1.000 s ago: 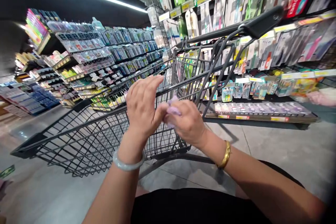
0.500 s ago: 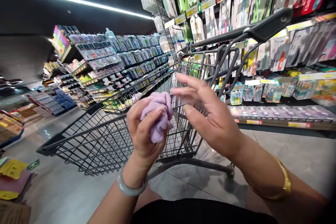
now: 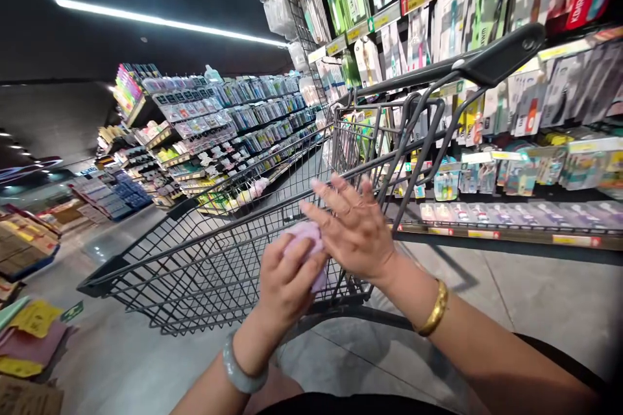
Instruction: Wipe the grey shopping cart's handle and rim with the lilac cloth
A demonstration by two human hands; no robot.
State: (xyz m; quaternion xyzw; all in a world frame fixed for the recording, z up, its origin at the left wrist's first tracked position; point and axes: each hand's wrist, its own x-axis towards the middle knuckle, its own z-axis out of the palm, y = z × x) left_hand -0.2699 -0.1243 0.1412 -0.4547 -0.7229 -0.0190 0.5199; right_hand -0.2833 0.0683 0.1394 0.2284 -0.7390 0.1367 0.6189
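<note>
My left hand (image 3: 287, 282) is closed around a small lilac cloth (image 3: 305, 238), held in front of me just behind a dark wire shopping cart (image 3: 204, 253). My right hand (image 3: 353, 227) lies flat against the cloth with its fingers stretched out and spread. A pale bangle sits on my left wrist and a gold bangle on my right. The cart's black handle (image 3: 491, 58) rises at the upper right.
Shelves of hanging packaged goods (image 3: 487, 6) line the right side close to the cart. More stocked shelves (image 3: 219, 123) run down the aisle ahead. Coloured paper sheets and boxes (image 3: 29, 331) lie on the grey floor at the left.
My right hand passed the cloth to my left, lifted away open, and has now come back down flat onto it. Both hands have dropped lower.
</note>
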